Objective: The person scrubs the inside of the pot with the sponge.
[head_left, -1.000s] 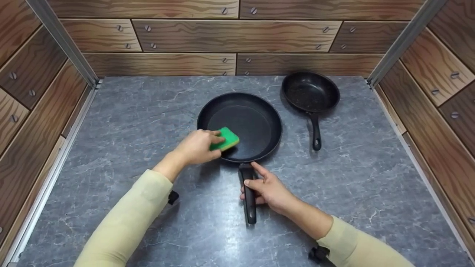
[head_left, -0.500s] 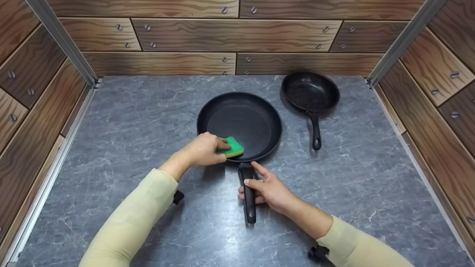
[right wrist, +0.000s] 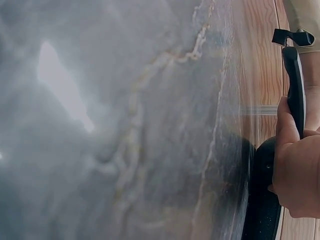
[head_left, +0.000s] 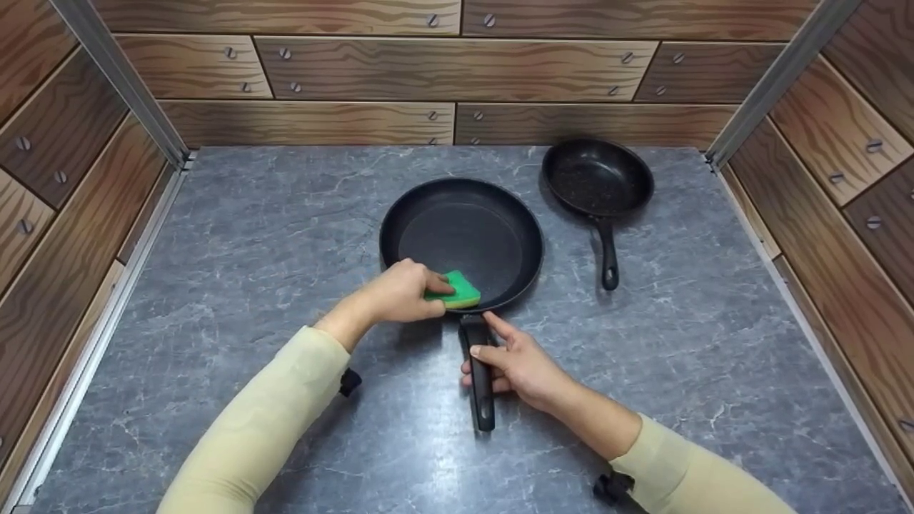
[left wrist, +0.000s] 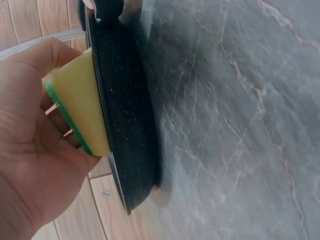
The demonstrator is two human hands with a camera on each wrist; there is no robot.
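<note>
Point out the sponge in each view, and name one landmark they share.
Head: the sponge is just below centre, in the left hand.
Left wrist: the sponge is left of centre, mostly yellow.
Right wrist: not in it.
Shared landmark: the larger pan, near centre, left of centre and lower right, respectively.

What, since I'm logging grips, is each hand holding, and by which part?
The left hand holds the sponge by the end nearest its palm; the right hand holds the larger pan by its handle, toward the pan end.
</note>
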